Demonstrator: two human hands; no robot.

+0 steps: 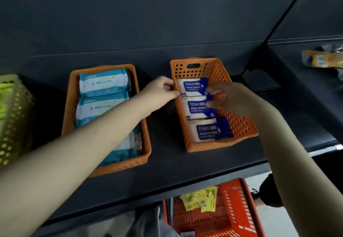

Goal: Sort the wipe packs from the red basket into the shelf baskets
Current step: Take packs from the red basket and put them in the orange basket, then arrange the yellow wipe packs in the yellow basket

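Observation:
Three blue-and-white alcohol wipe packs lie in a row in the right orange basket (239,123) on the dark shelf. My left hand (159,90) pinches the left edge of the far pack (191,88), over the basket's left wall. My right hand (232,97) holds that pack's right end, fingers curled round it. The left orange basket (71,95) holds teal-and-white wipe packs (104,82), partly hidden by my left forearm. Below the shelf, the red basket (239,205) contains yellow wipe packs (202,199).
A yellow-green perforated basket (13,118) stands at the far left of the shelf. An orange-yellow package (321,58) lies on the neighbouring shelf at the right. The shelf's front edge (167,186) runs above the red basket.

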